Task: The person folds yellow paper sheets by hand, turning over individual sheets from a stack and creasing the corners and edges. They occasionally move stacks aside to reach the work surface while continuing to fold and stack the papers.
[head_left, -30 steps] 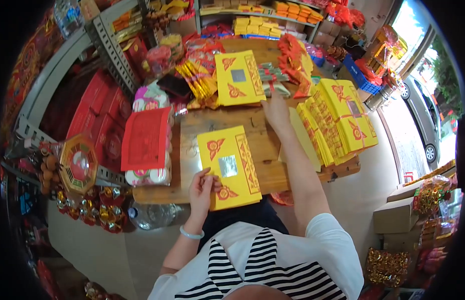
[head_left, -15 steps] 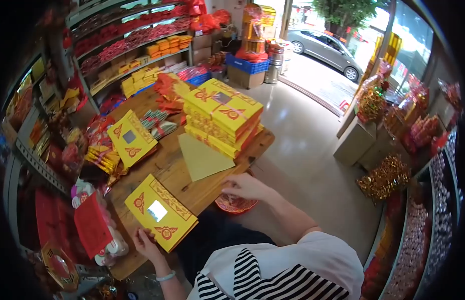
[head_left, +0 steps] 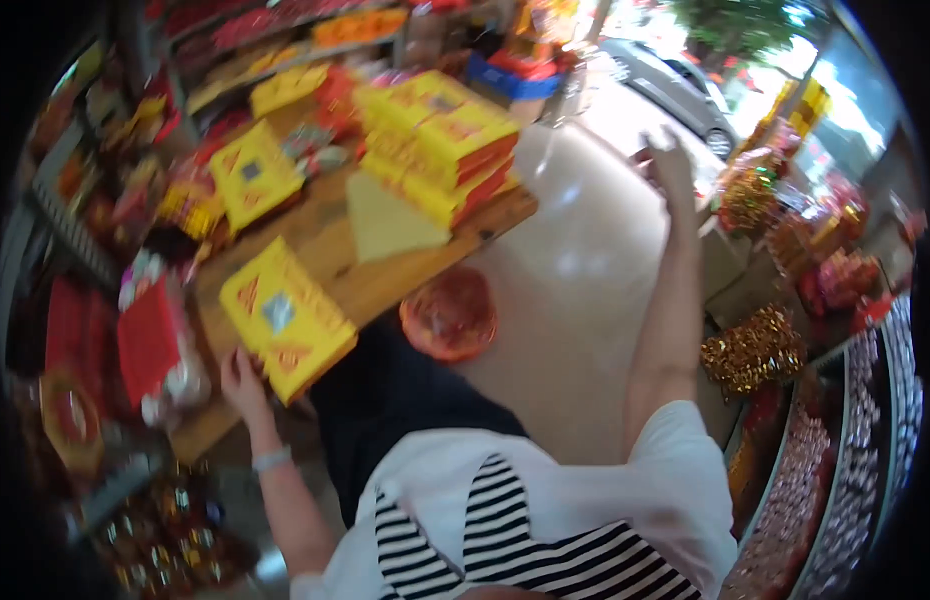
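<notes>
My left hand (head_left: 243, 380) rests on the near corner of a stack of yellow paper with red prints and a silver square (head_left: 285, 328), which lies on the wooden table (head_left: 375, 285) at its front edge. My right hand (head_left: 670, 165) is stretched out to the right, over the floor and away from the table, with fingers spread and nothing in it. A single plain yellow sheet (head_left: 385, 222) lies mid-table. Behind it stands a tall pile of the same yellow paper (head_left: 440, 145). The view is blurred.
Another yellow stack (head_left: 250, 172) lies at the table's back left. A red round dish (head_left: 450, 315) sits below the table's front edge. Red packets (head_left: 150, 340) are at the left. Cartons and gold ornaments (head_left: 755, 350) stand on the right; shelves fill both sides.
My right hand left the table's front edge and swung out to the right over the floor. The camera turned right. My left hand stays on the near yellow stack.
</notes>
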`<act>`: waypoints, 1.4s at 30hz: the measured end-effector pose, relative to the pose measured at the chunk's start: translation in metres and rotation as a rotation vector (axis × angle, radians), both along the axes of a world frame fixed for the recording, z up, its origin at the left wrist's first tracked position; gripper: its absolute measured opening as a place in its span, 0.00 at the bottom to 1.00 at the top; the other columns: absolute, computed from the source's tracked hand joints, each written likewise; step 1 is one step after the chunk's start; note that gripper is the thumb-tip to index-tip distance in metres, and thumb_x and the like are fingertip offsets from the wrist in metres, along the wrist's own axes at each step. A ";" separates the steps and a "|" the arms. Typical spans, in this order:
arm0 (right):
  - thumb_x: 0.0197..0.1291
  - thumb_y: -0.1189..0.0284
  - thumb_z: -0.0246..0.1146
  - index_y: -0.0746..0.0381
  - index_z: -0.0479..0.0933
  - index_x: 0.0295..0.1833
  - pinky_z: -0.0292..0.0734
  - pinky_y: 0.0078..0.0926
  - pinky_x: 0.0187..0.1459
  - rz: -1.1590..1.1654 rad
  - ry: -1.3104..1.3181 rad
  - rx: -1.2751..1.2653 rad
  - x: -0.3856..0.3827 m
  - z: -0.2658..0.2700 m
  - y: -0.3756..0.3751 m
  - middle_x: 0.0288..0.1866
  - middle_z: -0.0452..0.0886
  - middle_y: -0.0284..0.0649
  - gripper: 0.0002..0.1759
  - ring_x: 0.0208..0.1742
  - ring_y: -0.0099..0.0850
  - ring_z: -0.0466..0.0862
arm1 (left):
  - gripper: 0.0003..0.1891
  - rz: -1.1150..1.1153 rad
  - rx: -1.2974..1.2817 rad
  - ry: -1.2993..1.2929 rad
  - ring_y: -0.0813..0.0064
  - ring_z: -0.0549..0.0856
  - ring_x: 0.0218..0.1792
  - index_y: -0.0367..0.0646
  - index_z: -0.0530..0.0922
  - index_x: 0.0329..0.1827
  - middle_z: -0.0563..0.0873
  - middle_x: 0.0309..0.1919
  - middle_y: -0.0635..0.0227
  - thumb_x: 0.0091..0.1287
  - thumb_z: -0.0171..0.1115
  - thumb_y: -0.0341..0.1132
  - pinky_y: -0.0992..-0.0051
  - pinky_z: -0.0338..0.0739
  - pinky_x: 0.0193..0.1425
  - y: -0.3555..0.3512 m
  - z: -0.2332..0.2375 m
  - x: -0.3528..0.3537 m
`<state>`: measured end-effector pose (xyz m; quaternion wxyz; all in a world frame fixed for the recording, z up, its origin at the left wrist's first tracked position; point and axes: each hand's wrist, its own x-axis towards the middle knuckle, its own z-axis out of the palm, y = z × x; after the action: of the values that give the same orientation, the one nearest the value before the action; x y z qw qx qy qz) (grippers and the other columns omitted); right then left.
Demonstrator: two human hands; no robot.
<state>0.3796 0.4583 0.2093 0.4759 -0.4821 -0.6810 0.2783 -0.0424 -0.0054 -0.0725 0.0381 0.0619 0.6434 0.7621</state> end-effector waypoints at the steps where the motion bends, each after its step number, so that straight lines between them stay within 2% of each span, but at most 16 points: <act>1: 0.66 0.61 0.65 0.61 0.57 0.77 0.72 0.16 0.25 0.051 -0.032 -0.047 0.010 -0.005 0.000 0.23 0.84 0.33 0.40 0.18 0.23 0.74 | 0.11 -0.056 0.032 0.069 0.84 0.78 0.28 0.41 0.80 0.52 0.82 0.32 0.71 0.73 0.60 0.37 0.86 0.74 0.28 0.001 -0.008 -0.005; 3: 0.67 0.63 0.65 0.64 0.58 0.75 0.65 0.15 0.18 0.022 0.158 0.367 0.004 0.008 -0.023 0.26 0.84 0.37 0.37 0.17 0.20 0.72 | 0.10 -0.057 -0.018 0.077 0.84 0.78 0.28 0.41 0.80 0.51 0.82 0.32 0.70 0.73 0.60 0.36 0.87 0.74 0.28 -0.006 -0.009 0.003; 5: 0.69 0.65 0.62 0.65 0.78 0.54 0.58 0.11 0.14 -0.030 0.453 0.210 -0.029 -0.004 -0.046 0.29 0.85 0.38 0.15 0.15 0.17 0.69 | 0.10 -0.032 0.060 0.010 0.81 0.79 0.29 0.38 0.77 0.53 0.83 0.33 0.66 0.74 0.59 0.33 0.85 0.75 0.28 -0.013 -0.015 0.005; 6: 0.69 0.64 0.62 0.63 0.75 0.53 0.55 0.09 0.12 0.218 0.490 0.035 -0.031 -0.015 -0.021 0.30 0.85 0.41 0.15 0.15 0.15 0.69 | 0.10 -0.035 0.059 0.021 0.81 0.80 0.29 0.38 0.77 0.53 0.83 0.34 0.65 0.74 0.58 0.33 0.85 0.75 0.28 -0.017 -0.017 0.001; 8: 0.69 0.64 0.63 0.63 0.74 0.51 0.55 0.09 0.12 0.206 0.486 0.060 -0.033 -0.040 0.008 0.31 0.85 0.41 0.14 0.16 0.15 0.70 | 0.09 -0.043 0.064 0.019 0.80 0.80 0.29 0.37 0.77 0.52 0.84 0.35 0.64 0.75 0.57 0.32 0.85 0.75 0.28 -0.024 -0.016 0.008; 14: 0.70 0.66 0.60 0.67 0.77 0.44 0.61 0.08 0.16 0.192 0.586 0.375 -0.057 -0.026 -0.074 0.37 0.86 0.46 0.13 0.20 0.18 0.74 | 0.10 -0.021 0.041 0.035 0.80 0.80 0.29 0.36 0.77 0.53 0.84 0.34 0.64 0.75 0.57 0.32 0.85 0.75 0.28 -0.035 -0.021 0.006; 19: 0.71 0.68 0.57 0.73 0.66 0.60 0.62 0.08 0.17 0.398 0.957 0.003 -0.035 -0.047 0.019 0.42 0.87 0.49 0.21 0.22 0.20 0.77 | 0.10 0.021 0.019 0.028 0.81 0.79 0.28 0.36 0.76 0.54 0.84 0.34 0.63 0.74 0.57 0.31 0.85 0.74 0.27 -0.056 -0.037 0.012; 20: 0.71 0.68 0.57 0.70 0.59 0.67 0.61 0.09 0.16 0.396 0.989 -0.022 -0.041 -0.055 0.004 0.41 0.87 0.48 0.26 0.21 0.20 0.77 | 0.11 0.022 0.050 0.031 0.81 0.79 0.27 0.37 0.77 0.54 0.84 0.34 0.64 0.74 0.58 0.32 0.84 0.74 0.27 -0.068 -0.052 0.004; 23: 0.69 0.68 0.58 0.54 0.43 0.76 0.59 0.10 0.13 -0.035 0.942 0.301 -0.051 -0.048 -0.052 0.36 0.88 0.43 0.38 0.16 0.21 0.75 | 0.11 0.123 -0.091 0.064 0.82 0.79 0.26 0.41 0.80 0.52 0.83 0.31 0.68 0.73 0.59 0.35 0.86 0.75 0.26 -0.096 -0.063 -0.009; 24: 0.69 0.67 0.59 0.53 0.42 0.78 0.59 0.10 0.13 -0.064 0.957 0.308 -0.046 -0.046 -0.043 0.35 0.88 0.41 0.40 0.16 0.20 0.76 | 0.11 0.112 -0.077 0.052 0.83 0.79 0.27 0.41 0.80 0.53 0.83 0.31 0.69 0.73 0.59 0.36 0.86 0.75 0.27 -0.099 -0.069 -0.017; 25: 0.70 0.68 0.55 0.51 0.27 0.81 0.56 0.12 0.14 0.087 1.048 0.200 -0.025 -0.053 -0.018 0.37 0.88 0.41 0.48 0.15 0.22 0.75 | 0.11 0.087 -0.085 0.048 0.84 0.79 0.27 0.41 0.80 0.52 0.83 0.31 0.69 0.74 0.59 0.36 0.86 0.75 0.27 -0.099 -0.068 -0.017; 27: 0.70 0.69 0.54 0.56 0.26 0.81 0.56 0.12 0.14 0.001 1.036 0.119 -0.004 -0.046 -0.004 0.38 0.88 0.42 0.48 0.15 0.20 0.72 | 0.13 0.053 -0.036 0.058 0.84 0.78 0.27 0.40 0.79 0.53 0.82 0.32 0.70 0.75 0.59 0.39 0.87 0.74 0.27 -0.084 -0.071 -0.024; 30: 0.71 0.70 0.53 0.60 0.28 0.81 0.54 0.12 0.15 -0.054 0.978 0.222 0.028 -0.027 -0.017 0.38 0.87 0.42 0.46 0.15 0.19 0.70 | 0.11 0.008 0.007 0.058 0.84 0.77 0.26 0.40 0.79 0.49 0.81 0.31 0.69 0.75 0.58 0.39 0.86 0.73 0.26 -0.050 -0.044 -0.015; 36: 0.72 0.70 0.53 0.60 0.38 0.81 0.54 0.12 0.17 0.050 0.913 0.239 0.038 -0.016 -0.047 0.37 0.86 0.41 0.41 0.17 0.17 0.71 | 0.11 0.032 -0.035 0.064 0.84 0.76 0.24 0.40 0.79 0.48 0.81 0.29 0.71 0.75 0.58 0.39 0.86 0.72 0.25 -0.037 -0.046 -0.012; 39: 0.73 0.69 0.55 0.61 0.53 0.77 0.56 0.12 0.18 0.062 0.875 0.342 0.041 -0.021 -0.073 0.35 0.85 0.40 0.32 0.19 0.16 0.71 | 0.13 -0.003 -0.110 0.199 0.84 0.75 0.25 0.40 0.81 0.48 0.81 0.29 0.72 0.73 0.60 0.41 0.85 0.71 0.25 0.001 -0.024 -0.013; 42: 0.74 0.68 0.56 0.62 0.66 0.69 0.59 0.10 0.21 0.124 0.727 0.209 0.006 -0.064 -0.137 0.32 0.83 0.37 0.23 0.20 0.16 0.71 | 0.13 0.022 -0.190 0.255 0.83 0.75 0.24 0.37 0.82 0.49 0.82 0.29 0.70 0.72 0.60 0.39 0.84 0.71 0.25 0.000 -0.053 -0.024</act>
<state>0.3858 0.3210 0.1450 0.7151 -0.2588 -0.5204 0.3884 -0.0666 -0.0050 -0.1251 -0.0467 0.1471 0.7129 0.6840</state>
